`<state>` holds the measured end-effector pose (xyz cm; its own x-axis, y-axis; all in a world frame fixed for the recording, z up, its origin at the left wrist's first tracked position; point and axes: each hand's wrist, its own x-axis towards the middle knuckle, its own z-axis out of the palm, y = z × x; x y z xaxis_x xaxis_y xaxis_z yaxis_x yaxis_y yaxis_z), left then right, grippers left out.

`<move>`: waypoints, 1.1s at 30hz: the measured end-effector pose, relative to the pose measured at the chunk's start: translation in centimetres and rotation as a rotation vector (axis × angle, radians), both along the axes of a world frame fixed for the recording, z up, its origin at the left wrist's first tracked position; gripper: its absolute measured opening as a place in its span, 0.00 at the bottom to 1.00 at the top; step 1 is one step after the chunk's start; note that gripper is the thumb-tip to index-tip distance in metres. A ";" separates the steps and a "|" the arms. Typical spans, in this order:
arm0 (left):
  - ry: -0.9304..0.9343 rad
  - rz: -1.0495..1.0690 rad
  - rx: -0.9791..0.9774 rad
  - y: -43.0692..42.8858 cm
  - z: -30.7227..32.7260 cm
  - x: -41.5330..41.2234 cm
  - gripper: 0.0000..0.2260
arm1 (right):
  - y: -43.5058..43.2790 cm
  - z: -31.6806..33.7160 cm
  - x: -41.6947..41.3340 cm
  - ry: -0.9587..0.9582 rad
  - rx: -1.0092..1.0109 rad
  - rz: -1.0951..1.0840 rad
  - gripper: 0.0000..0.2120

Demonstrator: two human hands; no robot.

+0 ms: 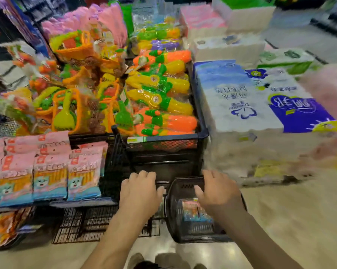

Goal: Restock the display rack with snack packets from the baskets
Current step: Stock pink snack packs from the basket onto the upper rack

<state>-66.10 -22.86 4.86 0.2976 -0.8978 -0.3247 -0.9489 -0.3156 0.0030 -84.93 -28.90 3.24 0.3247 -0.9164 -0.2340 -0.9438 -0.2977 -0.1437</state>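
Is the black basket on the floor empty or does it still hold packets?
Not empty: the black basket holds at least a couple of snack packets, visible between both hands.

right hand (219, 193) hiding basket (193, 228) rim, snack packets (194, 210) blurred

i see a dark plastic basket (175, 216) with slotted, matt walls, and the snack packets (194, 210) inside it have a glossy film wrap. the display rack (113, 171) looks like black metal mesh, matt. the pink and blue packets (49, 177) on it are shiny plastic film. the toys (160, 98) above are smooth, bright plastic in clear crinkly bags. the tissue packs (241, 105) wear soft, slightly glossy plastic wrap. the floor (280, 220) is smooth and faintly reflective.
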 end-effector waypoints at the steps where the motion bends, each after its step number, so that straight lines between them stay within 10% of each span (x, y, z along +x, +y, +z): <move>1: 0.000 -0.006 0.002 -0.5 -0.2 -0.9 0.22 | -0.4 -0.1 -0.9 -0.005 -0.011 -0.010 0.20; 19: 0.120 -0.076 0.063 -11.6 -9.3 -1.0 0.21 | -8.4 -7.6 -1.3 0.153 0.009 -0.115 0.24; 33: 0.166 -0.023 0.434 -15.4 -44.3 -7.4 0.19 | -11.9 -42.3 -5.7 0.258 0.335 -0.049 0.20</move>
<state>-73.54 -38.23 -39.41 0.1918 -0.6738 -0.7136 -0.9534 -0.3003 0.0274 -90.59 -40.84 -39.09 0.1751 -0.7885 -0.5896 -0.9733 -0.2290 0.0172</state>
